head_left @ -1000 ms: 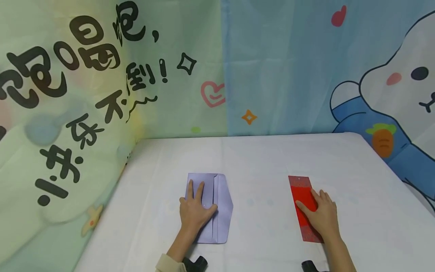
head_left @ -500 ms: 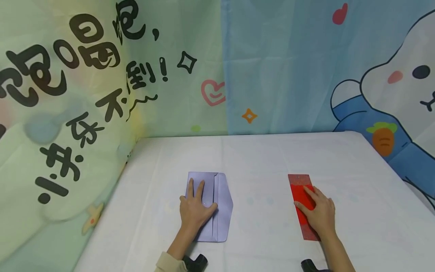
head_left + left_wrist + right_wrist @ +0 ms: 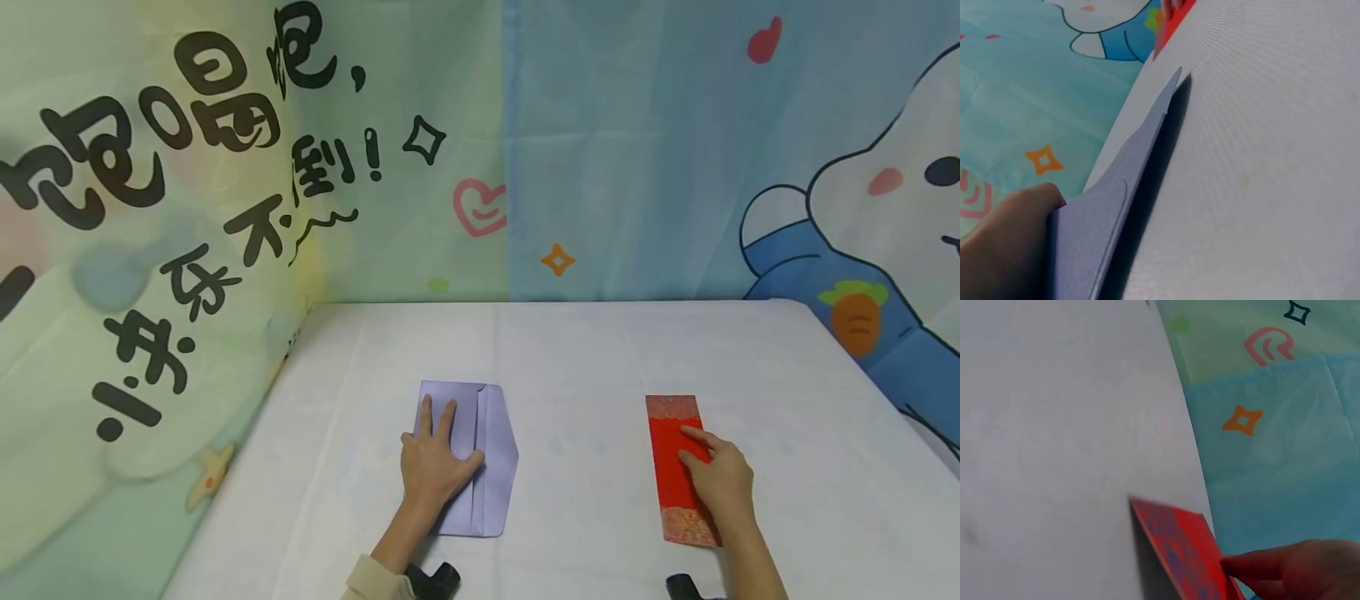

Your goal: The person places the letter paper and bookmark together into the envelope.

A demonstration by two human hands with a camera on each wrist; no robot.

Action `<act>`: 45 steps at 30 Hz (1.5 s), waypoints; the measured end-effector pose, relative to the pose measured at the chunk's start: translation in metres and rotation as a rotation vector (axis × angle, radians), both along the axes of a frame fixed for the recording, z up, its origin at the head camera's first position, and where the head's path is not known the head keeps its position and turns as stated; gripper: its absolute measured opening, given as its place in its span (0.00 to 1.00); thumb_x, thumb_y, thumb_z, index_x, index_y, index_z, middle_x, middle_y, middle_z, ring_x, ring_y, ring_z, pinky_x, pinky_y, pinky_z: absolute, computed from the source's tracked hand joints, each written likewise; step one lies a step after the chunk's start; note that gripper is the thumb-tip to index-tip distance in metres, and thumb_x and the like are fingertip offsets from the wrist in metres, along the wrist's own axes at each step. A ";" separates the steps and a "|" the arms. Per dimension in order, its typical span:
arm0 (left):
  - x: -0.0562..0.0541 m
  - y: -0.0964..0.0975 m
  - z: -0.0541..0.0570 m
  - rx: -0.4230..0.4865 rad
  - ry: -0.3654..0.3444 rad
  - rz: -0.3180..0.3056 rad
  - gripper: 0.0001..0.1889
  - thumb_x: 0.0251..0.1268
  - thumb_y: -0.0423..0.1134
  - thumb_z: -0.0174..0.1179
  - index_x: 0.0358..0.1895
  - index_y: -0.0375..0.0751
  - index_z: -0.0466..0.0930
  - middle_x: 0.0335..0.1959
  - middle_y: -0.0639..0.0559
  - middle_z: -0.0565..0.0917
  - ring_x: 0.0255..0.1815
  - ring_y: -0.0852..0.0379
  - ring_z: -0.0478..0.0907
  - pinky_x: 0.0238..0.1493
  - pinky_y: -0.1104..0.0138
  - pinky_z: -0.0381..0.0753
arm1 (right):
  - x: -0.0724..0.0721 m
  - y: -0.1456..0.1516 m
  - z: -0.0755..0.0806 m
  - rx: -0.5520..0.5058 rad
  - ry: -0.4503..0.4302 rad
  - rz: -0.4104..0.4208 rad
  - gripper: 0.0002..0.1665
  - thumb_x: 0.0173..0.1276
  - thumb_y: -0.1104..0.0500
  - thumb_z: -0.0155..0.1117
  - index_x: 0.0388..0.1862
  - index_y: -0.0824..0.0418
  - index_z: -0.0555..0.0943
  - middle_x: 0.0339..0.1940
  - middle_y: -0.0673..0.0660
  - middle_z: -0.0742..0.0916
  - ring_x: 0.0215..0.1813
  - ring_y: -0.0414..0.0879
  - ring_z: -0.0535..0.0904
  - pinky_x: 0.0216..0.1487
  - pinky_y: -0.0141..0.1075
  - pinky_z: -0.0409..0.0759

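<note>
A lavender paper envelope [image 3: 495, 467] lies upright on the white table, its pointed flap to the right. My left hand [image 3: 431, 467] rests on it with fingers and thumb spread. In the left wrist view the right edge of the lavender envelope [image 3: 1110, 200] stands a little off the table, over a dark shadow. Further right is a long red envelope [image 3: 667, 467] with glittery patterned bands at both ends. My right hand [image 3: 726, 483] grips its right side, finger and thumb on its face. The right wrist view shows the red envelope [image 3: 1179, 544] tilted above its shadow.
A white cloth covers the table [image 3: 570, 350]. Printed curtains [image 3: 622, 167] with lettering and a cartoon animal hang behind it and along the left side. Black wrist cameras [image 3: 437, 581] show at both wrists.
My right hand has shifted its fingers to the red envelope's right side, and the envelope has tilted and turned straighter. The left hand keeps its place. The head view has shifted slightly.
</note>
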State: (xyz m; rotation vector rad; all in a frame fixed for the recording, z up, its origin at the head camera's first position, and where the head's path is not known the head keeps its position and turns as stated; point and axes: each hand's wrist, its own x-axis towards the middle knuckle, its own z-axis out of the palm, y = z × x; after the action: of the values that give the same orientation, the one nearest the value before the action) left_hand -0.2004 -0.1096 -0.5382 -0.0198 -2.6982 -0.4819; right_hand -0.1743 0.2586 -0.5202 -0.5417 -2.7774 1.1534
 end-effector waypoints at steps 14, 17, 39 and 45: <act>-0.002 -0.001 -0.001 -0.008 0.000 0.001 0.43 0.35 0.61 0.60 0.64 0.54 0.69 0.68 0.41 0.61 0.26 0.42 0.67 0.20 0.62 0.67 | -0.017 -0.072 0.021 -0.544 0.075 0.395 0.36 0.61 0.60 0.63 0.69 0.56 0.65 0.67 0.62 0.63 0.40 0.44 0.75 0.41 0.30 0.75; -0.001 0.000 -0.002 -0.013 0.003 -0.006 0.42 0.36 0.61 0.60 0.64 0.53 0.69 0.68 0.41 0.61 0.24 0.42 0.66 0.20 0.62 0.66 | -0.019 -0.099 0.016 -0.581 0.075 0.419 0.37 0.60 0.61 0.64 0.69 0.54 0.65 0.69 0.61 0.61 0.47 0.48 0.77 0.43 0.30 0.77; -0.002 0.001 -0.002 -0.030 -0.019 -0.013 0.39 0.43 0.62 0.57 0.65 0.54 0.68 0.68 0.41 0.60 0.27 0.41 0.69 0.24 0.62 0.72 | -0.018 -0.165 -0.009 -0.384 0.149 0.444 0.36 0.53 0.65 0.70 0.63 0.57 0.72 0.60 0.63 0.73 0.33 0.43 0.77 0.53 0.43 0.73; -0.002 0.001 -0.002 -0.033 -0.031 -0.009 0.40 0.41 0.61 0.57 0.65 0.54 0.68 0.69 0.42 0.59 0.27 0.40 0.68 0.24 0.61 0.71 | -0.018 -0.165 -0.009 -0.419 0.235 0.573 0.34 0.53 0.64 0.69 0.61 0.60 0.74 0.55 0.67 0.74 0.29 0.41 0.74 0.38 0.31 0.73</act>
State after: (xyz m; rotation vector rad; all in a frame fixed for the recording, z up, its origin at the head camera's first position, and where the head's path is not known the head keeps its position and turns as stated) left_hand -0.2026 -0.1089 -0.5402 -0.0344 -2.7372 -0.4444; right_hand -0.1920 0.0933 -0.5291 0.3884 -2.5497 1.7864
